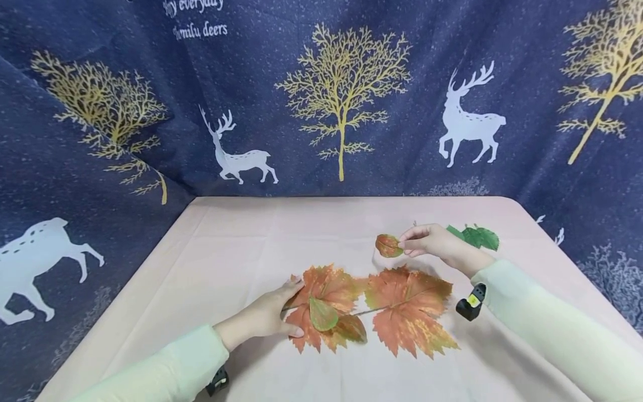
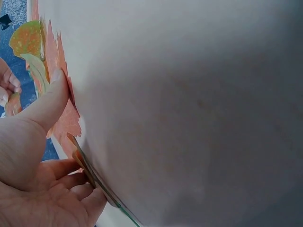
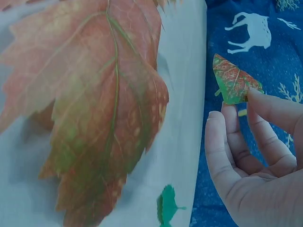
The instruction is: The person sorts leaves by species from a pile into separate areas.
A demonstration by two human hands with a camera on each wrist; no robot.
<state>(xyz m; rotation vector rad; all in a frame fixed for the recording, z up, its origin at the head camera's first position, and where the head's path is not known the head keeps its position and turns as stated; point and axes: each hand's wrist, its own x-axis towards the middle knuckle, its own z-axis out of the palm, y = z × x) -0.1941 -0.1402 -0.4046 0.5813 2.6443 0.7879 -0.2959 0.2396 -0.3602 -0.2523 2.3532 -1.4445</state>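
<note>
“Above the pale pink table, what did we have in our right hand?”

“One small red-green leaf, pinched at its edge between our fingertips, most of its blade left free. We held it in the air, beyond the right large leaf.”

“And our left hand?”

“We rested it at the outer edge of the left large leaf. Thumb and fingers stood wide apart, the fingers lightly bent, touching the leaf without closing round it. How hard we pressed, we could not tell.”

“What lay about it?”

“A pale green leaf sat on top of the left large leaf, and a brownish leaf peeped out at its lower right. Some dark green leaves lay farther off, just behind our right wrist.”

“So how were we to do it well?”

“Gently, we judged. A light pinch at the rim would spare the small leaf a crease. Our left hand had best stay low and steady, so that the stacked pieces did not slide. And we had to mind the black wrist camera near the right large leaf: a dropped forearm could have brushed it askew.”
</note>
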